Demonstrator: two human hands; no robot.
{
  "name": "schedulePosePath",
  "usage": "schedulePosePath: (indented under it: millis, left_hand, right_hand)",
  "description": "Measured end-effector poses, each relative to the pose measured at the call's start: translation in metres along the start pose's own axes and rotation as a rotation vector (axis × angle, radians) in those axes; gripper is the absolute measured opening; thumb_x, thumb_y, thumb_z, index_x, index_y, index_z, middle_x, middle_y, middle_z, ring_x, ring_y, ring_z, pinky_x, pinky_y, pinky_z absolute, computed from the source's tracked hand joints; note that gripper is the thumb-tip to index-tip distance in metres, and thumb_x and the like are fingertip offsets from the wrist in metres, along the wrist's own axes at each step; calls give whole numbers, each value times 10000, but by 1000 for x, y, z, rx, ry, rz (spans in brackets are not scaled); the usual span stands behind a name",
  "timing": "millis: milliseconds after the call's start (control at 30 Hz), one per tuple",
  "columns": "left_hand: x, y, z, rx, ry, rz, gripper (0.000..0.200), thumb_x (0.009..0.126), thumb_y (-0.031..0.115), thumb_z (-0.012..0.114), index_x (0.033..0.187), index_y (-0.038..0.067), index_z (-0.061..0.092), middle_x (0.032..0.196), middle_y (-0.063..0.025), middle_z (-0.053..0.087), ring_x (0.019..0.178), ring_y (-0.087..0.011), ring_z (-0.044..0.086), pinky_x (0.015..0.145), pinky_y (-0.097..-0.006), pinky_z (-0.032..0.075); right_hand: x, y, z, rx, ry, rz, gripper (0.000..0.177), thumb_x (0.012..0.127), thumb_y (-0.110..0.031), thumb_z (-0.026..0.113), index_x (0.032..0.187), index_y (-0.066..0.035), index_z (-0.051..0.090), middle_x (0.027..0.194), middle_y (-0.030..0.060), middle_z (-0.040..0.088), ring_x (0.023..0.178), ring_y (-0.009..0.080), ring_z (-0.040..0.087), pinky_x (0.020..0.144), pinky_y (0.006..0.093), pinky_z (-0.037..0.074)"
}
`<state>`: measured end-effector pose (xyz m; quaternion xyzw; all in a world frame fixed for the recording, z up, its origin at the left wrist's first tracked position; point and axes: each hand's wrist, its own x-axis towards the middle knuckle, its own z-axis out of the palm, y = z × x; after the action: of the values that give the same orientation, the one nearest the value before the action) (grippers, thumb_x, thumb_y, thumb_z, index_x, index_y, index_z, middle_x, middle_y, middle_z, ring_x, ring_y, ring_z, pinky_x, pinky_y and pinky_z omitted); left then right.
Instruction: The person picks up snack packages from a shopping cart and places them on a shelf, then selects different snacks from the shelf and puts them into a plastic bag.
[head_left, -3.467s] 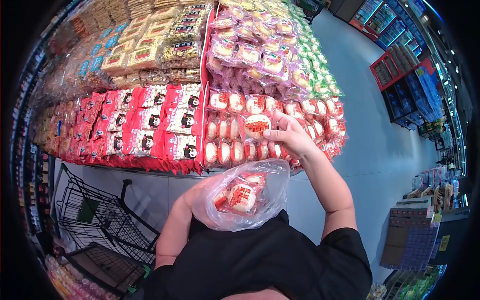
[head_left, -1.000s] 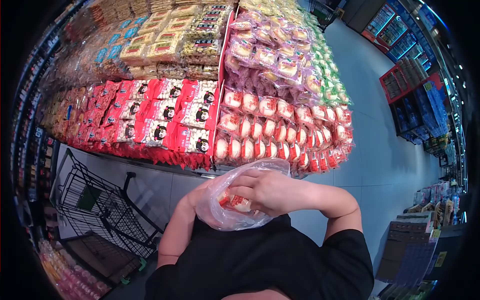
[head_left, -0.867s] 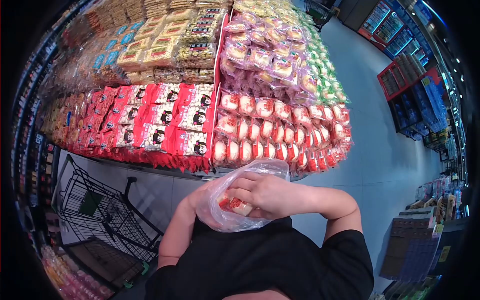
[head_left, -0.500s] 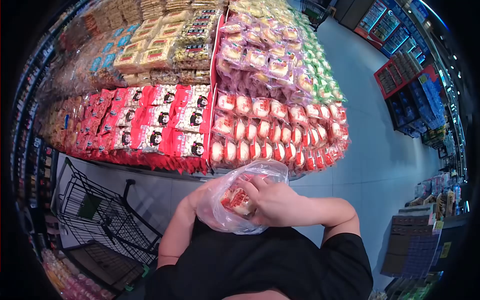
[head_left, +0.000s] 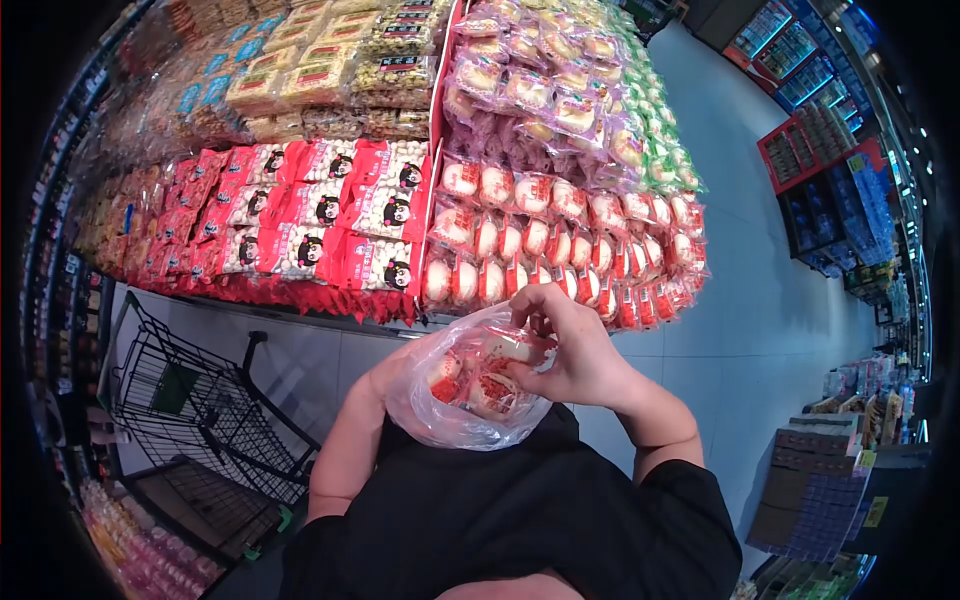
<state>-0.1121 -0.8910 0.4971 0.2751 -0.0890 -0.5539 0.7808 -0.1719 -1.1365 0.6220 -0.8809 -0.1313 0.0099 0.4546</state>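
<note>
A clear plastic bag [head_left: 425,415] hangs open in front of my chest, with several round, red-printed wrapped pastries [head_left: 492,394] inside. My left hand [head_left: 397,372] is at the bag's left side, gripping it; its fingers are mostly hidden by the plastic. At the bag's right rim, my right hand [head_left: 568,345] has its thumb and fingers curled round a wrapped pastry [head_left: 515,347] at the mouth. Just beyond the bag, rows of similar red-printed wrapped pastries [head_left: 530,237] lie on the display.
Red and white snack packets [head_left: 325,210] fill the display's left part, with purple-wrapped pastries [head_left: 530,88] at the back. A wire shopping cart [head_left: 200,400] stands at the left. Stacked boxes [head_left: 812,480] are at the right, beyond the aisle floor.
My right hand has risen from inside the bag to its right rim, holding a pastry. The bag's mouth is wider, showing more pastries. The view has shifted slightly.
</note>
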Motion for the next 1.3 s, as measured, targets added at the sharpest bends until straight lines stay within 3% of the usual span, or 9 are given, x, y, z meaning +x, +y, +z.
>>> schedulePosePath:
  millis: [167,267,433,567,867,1000,1067,1233,1300]
  left_hand:
    - [0,4,0,32,124,-71,699,899,210,712,1483,-10,398,1454,-124,501,1275,-206,545,1097,-368,446]
    - [0,-2,-11,30,72,34,695,897,204,717,1480,-9,405,1443,-121,511,1260,-198,555,1090,-364,455]
    - [4,1,-20,83,28,6,669,905,206,712,1466,-10,420,1423,-114,529,1240,-188,570,1073,-361,470]
    - [4,2,-18,76,58,-47,654,904,212,714,1451,-13,435,1405,-107,543,1222,-183,582,1058,-356,481]
    - [6,4,-11,134,-9,-18,603,953,208,632,1469,-13,411,1447,-126,511,1290,-195,536,1118,-373,427]
    - [2,3,-11,98,-9,-7,600,956,206,626,1471,-11,409,1450,-127,508,1292,-195,534,1120,-372,425]
    - [-1,0,-10,72,-9,-6,598,957,205,622,1473,-11,408,1452,-128,505,1293,-195,533,1122,-371,423]
    - [-7,-6,-7,22,-17,-23,594,961,202,613,1476,-8,404,1458,-129,500,1297,-195,531,1126,-370,419]
    - [-10,-7,-7,16,-17,-23,593,962,201,611,1477,-8,403,1459,-129,499,1298,-196,530,1126,-370,418]
  right_hand:
    - [6,18,3,-89,-57,20,516,724,-142,790,1154,-34,525,1025,140,598,875,296,632,754,407,521]
    - [6,17,3,-431,124,-214,577,730,-220,823,1195,-20,547,1087,158,587,970,333,598,817,421,506]
    - [3,14,6,-467,8,-99,840,694,-354,855,1341,20,471,1121,178,584,1033,362,574,871,438,491]
    - [7,17,2,-374,-102,5,819,709,-318,835,1346,28,453,1115,183,591,1047,361,573,875,443,495]
    - [26,-3,-32,-266,-221,-254,595,599,3,718,1168,-55,550,1035,111,608,982,342,589,795,423,512]
    - [42,-1,-73,-396,173,-368,376,597,103,619,930,-73,624,886,78,593,878,312,565,729,416,490]
    - [53,11,-79,-527,149,-321,337,601,84,619,895,-78,649,866,74,589,895,298,559,747,399,486]
    - [75,82,-44,-1060,-411,-393,186,718,-77,650,903,-60,661,994,56,607,1053,259,544,878,370,488]
    - [70,86,-32,-992,-407,-416,158,752,-97,629,902,-58,661,1013,53,609,1076,250,543,894,376,487]
